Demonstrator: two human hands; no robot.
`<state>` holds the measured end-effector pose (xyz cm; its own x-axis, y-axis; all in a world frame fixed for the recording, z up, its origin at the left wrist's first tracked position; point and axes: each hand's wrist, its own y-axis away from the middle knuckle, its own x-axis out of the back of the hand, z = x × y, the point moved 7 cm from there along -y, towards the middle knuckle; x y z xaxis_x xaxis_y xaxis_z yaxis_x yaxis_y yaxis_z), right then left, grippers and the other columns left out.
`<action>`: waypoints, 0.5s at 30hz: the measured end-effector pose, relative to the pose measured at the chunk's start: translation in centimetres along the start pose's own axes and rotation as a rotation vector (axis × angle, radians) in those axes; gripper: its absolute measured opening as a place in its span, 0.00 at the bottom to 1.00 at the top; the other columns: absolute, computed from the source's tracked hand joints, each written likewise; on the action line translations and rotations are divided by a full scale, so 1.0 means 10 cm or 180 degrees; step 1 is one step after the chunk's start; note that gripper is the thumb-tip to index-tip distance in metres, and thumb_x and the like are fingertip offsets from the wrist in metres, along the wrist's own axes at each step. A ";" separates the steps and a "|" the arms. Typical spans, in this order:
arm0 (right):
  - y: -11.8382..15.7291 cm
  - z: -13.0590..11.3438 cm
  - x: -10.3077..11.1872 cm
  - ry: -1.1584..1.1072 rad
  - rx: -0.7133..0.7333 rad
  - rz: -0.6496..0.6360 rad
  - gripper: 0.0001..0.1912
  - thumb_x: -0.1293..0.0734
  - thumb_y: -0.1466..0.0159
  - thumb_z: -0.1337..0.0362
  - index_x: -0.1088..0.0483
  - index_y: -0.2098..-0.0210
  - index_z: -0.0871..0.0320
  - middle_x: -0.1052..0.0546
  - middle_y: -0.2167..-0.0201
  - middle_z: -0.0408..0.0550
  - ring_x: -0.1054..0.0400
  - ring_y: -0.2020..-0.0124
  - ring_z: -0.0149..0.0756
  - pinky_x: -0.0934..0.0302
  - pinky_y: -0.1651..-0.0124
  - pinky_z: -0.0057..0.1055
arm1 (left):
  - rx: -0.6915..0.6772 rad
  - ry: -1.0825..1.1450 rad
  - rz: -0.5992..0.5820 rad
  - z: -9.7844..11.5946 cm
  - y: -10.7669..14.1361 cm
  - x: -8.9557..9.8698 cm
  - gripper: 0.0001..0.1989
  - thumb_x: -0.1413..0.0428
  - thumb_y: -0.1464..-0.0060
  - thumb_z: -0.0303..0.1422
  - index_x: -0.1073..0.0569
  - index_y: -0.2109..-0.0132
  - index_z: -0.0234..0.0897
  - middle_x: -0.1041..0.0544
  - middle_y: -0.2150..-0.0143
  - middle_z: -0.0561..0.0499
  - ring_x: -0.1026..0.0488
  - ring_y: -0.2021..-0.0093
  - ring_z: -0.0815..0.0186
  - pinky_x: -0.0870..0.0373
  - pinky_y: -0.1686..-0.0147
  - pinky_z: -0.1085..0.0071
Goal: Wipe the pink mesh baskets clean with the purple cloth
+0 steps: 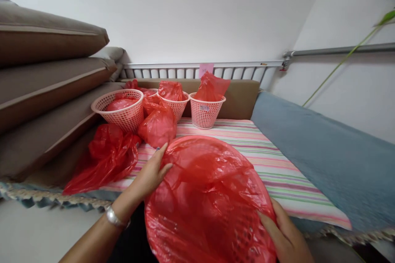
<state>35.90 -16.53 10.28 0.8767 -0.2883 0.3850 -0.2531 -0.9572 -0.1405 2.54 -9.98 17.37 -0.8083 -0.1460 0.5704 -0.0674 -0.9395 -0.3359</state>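
Note:
A pink perforated basket (247, 226) with a red plastic bag (203, 189) spread over its inside and rim is close in front of me. My left hand (156, 170) grips the rim at the upper left, thumb on the bag and the other fingers mostly hidden outside. On the lower right side, my right hand (282, 230) clasps the rim, its thumb pressed over the film. Just past my left hand sits a filled red plastic bag (159, 127). A loose, crumpled red bag (108, 152) lies further left.
Several pink baskets stand at the back, among them a left basket (126, 117) and a right basket (205, 115), with red bags in them. Stacked cushions (55, 77) rise at left. A striped cloth (284, 176) covers the seat; a blue-covered armrest (321, 143) borders the right.

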 end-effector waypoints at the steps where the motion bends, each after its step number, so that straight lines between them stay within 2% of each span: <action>1: -0.02 0.00 -0.01 -0.0010 0.0033 -0.0043 0.25 0.40 0.43 0.50 0.35 0.49 0.52 0.27 0.50 0.44 0.35 0.47 0.44 0.37 0.52 0.30 | 0.0132 0.0175 -0.0011 -0.07 -0.03 -0.02 0.29 0.46 0.48 0.38 0.38 0.40 0.35 0.38 0.37 0.40 0.43 0.37 0.54 0.49 0.38 0.55; 6: -0.12 -0.12 -0.01 -0.0045 0.0110 -0.0015 0.23 0.42 0.42 0.51 0.34 0.50 0.54 0.25 0.54 0.46 0.34 0.50 0.42 0.39 0.53 0.30 | 0.0964 0.1792 -0.0610 -0.29 -0.02 -0.11 0.24 0.49 0.46 0.48 0.28 0.50 0.34 0.22 0.53 0.43 0.27 0.50 0.54 0.32 0.49 0.58; 10: -0.21 -0.30 -0.05 -0.0066 0.0278 -0.0097 0.25 0.42 0.42 0.52 0.35 0.49 0.54 0.27 0.51 0.47 0.34 0.50 0.43 0.41 0.50 0.33 | 0.1501 0.2594 -0.0456 -0.37 -0.01 -0.06 0.23 0.47 0.48 0.49 0.25 0.57 0.34 0.20 0.61 0.43 0.24 0.60 0.56 0.28 0.56 0.60; 12: -0.25 -0.34 -0.06 -0.0047 0.0388 -0.0123 0.25 0.42 0.43 0.53 0.35 0.48 0.54 0.28 0.50 0.47 0.36 0.48 0.43 0.43 0.47 0.33 | 0.1669 0.2692 -0.0419 -0.42 -0.06 -0.06 0.20 0.42 0.52 0.47 0.24 0.63 0.34 0.20 0.67 0.45 0.23 0.67 0.59 0.27 0.62 0.63; 15: -0.29 -0.33 -0.07 0.0010 0.0445 -0.0132 0.25 0.42 0.43 0.54 0.35 0.48 0.53 0.28 0.50 0.47 0.36 0.47 0.43 0.44 0.45 0.34 | 0.1653 0.2639 -0.0015 -0.53 -0.16 0.01 0.16 0.36 0.60 0.43 0.28 0.73 0.35 0.23 0.77 0.53 0.28 0.78 0.68 0.31 0.74 0.72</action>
<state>34.69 -13.66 13.45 0.8839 -0.2489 0.3959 -0.1571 -0.9554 -0.2501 -0.57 -6.88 13.97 -0.9769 -0.0642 -0.2037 0.0336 -0.9881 0.1503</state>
